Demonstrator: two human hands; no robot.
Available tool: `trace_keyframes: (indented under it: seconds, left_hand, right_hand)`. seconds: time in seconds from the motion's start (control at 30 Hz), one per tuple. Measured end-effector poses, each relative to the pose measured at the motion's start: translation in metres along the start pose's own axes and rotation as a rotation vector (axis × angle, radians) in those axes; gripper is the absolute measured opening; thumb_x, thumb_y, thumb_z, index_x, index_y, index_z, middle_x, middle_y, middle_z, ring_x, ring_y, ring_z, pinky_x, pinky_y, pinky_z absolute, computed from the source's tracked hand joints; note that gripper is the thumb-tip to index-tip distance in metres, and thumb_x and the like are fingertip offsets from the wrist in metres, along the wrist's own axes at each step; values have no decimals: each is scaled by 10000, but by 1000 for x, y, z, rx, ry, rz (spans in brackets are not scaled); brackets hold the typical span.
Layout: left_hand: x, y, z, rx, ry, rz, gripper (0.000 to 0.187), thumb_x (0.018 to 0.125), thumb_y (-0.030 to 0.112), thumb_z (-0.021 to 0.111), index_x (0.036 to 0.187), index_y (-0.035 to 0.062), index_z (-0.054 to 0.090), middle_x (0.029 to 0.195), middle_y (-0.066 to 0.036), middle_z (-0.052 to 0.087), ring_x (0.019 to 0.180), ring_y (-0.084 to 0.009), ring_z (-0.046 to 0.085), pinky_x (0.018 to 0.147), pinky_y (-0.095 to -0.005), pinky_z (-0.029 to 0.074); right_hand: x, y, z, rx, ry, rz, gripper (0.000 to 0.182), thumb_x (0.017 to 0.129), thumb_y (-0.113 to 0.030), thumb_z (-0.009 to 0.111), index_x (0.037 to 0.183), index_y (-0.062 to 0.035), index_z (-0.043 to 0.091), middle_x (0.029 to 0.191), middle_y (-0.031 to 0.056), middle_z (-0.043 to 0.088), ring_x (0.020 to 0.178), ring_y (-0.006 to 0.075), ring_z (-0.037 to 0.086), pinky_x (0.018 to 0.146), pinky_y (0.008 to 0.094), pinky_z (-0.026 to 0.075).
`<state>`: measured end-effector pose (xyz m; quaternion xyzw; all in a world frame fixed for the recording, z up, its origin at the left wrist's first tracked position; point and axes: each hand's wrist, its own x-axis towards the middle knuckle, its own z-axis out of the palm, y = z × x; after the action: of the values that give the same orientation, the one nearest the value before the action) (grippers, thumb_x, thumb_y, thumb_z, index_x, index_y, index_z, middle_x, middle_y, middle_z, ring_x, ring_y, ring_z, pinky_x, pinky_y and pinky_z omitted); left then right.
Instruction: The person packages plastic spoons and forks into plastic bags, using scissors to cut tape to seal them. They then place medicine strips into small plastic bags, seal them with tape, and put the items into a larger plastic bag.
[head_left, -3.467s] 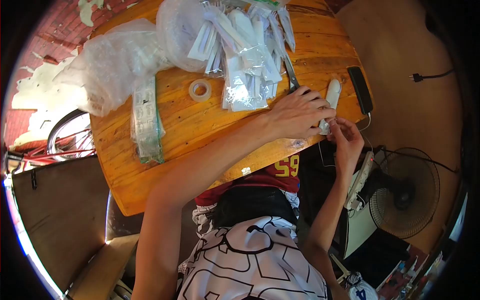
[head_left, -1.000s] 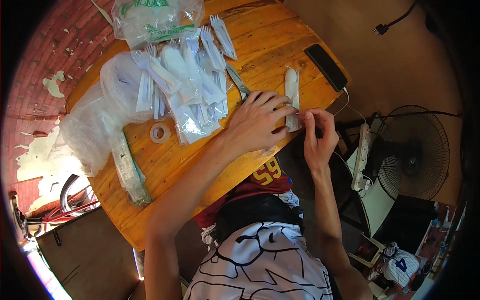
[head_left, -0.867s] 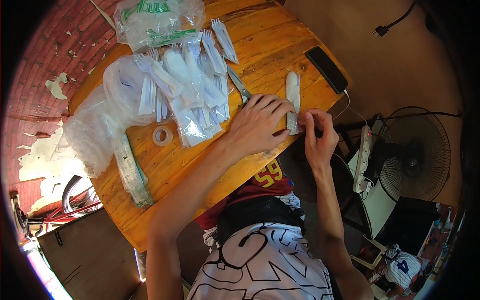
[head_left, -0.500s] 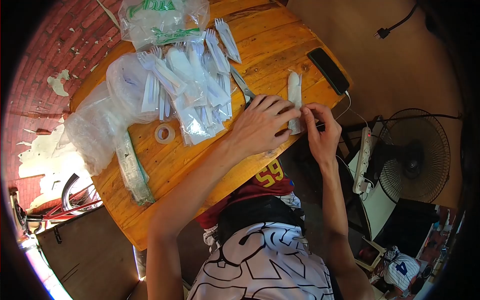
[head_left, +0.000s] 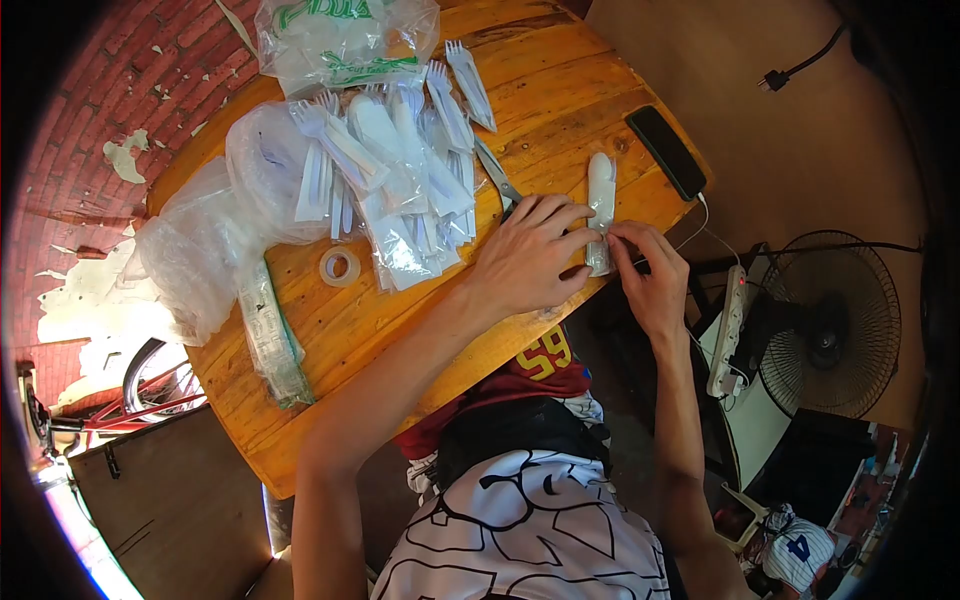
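A narrow pack of white plastic cutlery (head_left: 601, 190) in a clear sleeve lies near the table's front right edge, a rounded spoon end facing away from me. My left hand (head_left: 535, 250) rests over its left side, fingers stretched and apart, fingertips touching the pack. At the pack's right edge, my right hand (head_left: 652, 275) has thumb and forefinger pinched together on it. Scissors (head_left: 497, 172) lie just beyond my left hand, their handles partly hidden by it. Farther left is a pile of similar cutlery packs (head_left: 405, 190), with forks showing.
A tape roll (head_left: 340, 266) and a rolled plastic bundle (head_left: 270, 335) lie on the wooden table (head_left: 540, 110). Clear bags (head_left: 270, 165) sit at the left. A phone (head_left: 665, 152) is plugged in at the right edge. Beyond stand a power strip (head_left: 728, 330) and a fan (head_left: 830, 325).
The cutlery pack looks straighter and slightly turned, its spoon end showing more plainly. Both hands stay at it with small finger shifts. The whole view has moved a little.
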<state>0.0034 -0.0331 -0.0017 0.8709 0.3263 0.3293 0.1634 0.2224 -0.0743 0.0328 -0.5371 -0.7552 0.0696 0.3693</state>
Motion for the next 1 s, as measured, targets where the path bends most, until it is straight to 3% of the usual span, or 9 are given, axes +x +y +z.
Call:
trace_keyframes:
  seconds: [0.37, 0.67, 1.0]
  left_hand:
    - [1, 3, -4, -17, 33, -7, 354, 916, 308, 803, 1228, 143, 838, 1414, -108, 676, 1357, -332, 573, 1163, -480, 475]
    - [1, 3, -4, -31, 39, -19, 311, 953, 290, 776, 1214, 142, 858, 1393, -111, 693, 1355, -330, 579, 1167, -470, 477]
    - [1, 0, 1, -72, 77, -41, 268, 952, 235, 764, 1149, 89, 873, 1282, -103, 771, 1279, -305, 644, 1143, -446, 499]
  right_hand:
    - [7, 2, -2, -65, -57, -10, 170, 962, -43, 805, 1132, -46, 808, 1196, 74, 781, 978, 308, 805, 821, 396, 646]
    - [10, -2, -10, -69, -149, 26, 172, 968, -52, 800, 1138, -44, 827, 1252, 82, 772, 948, 311, 808, 811, 407, 644]
    - [17, -6, -18, -48, -245, 51, 202, 969, -46, 783, 1168, -23, 812, 1295, 122, 761, 1022, 357, 794, 874, 430, 636]
